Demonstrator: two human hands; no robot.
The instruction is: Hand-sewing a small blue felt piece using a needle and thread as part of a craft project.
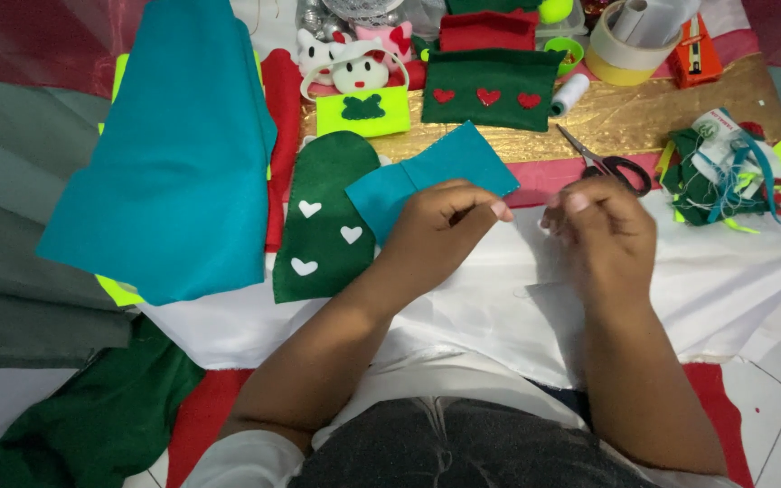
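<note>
Head view. The person is sitting at a table draped in white cloth (734, 271). The left hand (436, 226) is pinching the near edge of a small teal felt rectangle (436, 176), thumb and fingers closed narrowly on it; the piece is lying at the centre of the table, its far end resting on a gold fabric strip (644, 117). The right hand (603, 221) is curled just to the right, fingertips drawn together; whether it is holding a needle or thread cannot be told.

The felt is judged light, soft and floppy, not slippery and not fragile; it is likely to bend under its own weight, so an edge or corner pinch should be serving best.

Just left of the piece, a dark green felt mitten shape with white hearts (323, 226) is lying flat. Further left, a large teal felt sheet (174, 154) is draping over other fabric. At the far side a dark green felt pouch with red hearts (490, 89) is lying, with black-handled scissors (612, 163) to the right and a heap of felt scraps (734, 172) beyond them.
</note>
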